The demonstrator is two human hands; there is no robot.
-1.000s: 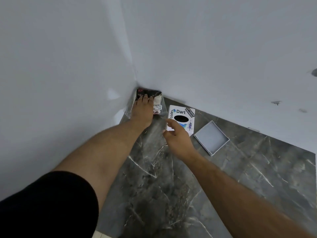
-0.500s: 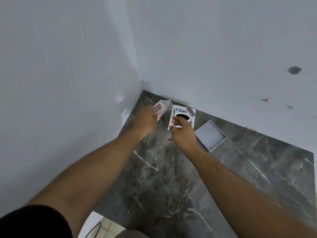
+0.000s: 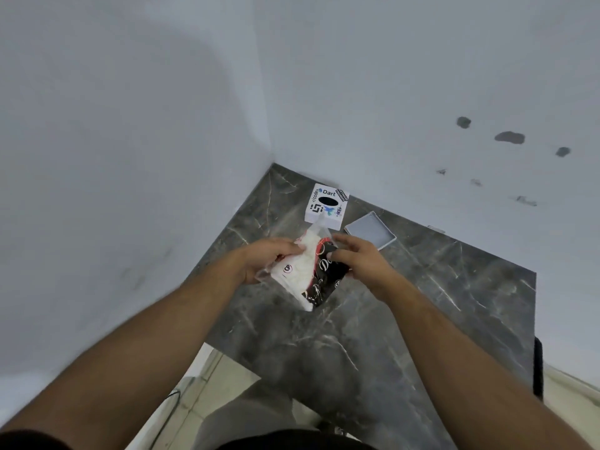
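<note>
A clear plastic packet [image 3: 308, 271] with white and black-red contents hangs above the dark marble tabletop [image 3: 373, 336], held between both hands. My left hand [image 3: 269, 259] grips its left side, fingers curled over the top. On the packet's right edge my right hand [image 3: 357, 258] pinches the black part. Behind the packet, near the wall corner, stands a white box [image 3: 328, 206] covered in stickers with a black oval on top.
A shallow grey box lid [image 3: 370, 233] lies open side up to the right of the white box. White walls meet in a corner just behind. The table's near edge shows pale floor and a cable [image 3: 172, 404] below.
My left hand lifted the packet out of the wall corner and brought it toward me. My right hand left the white box and took hold of the packet's right side.
</note>
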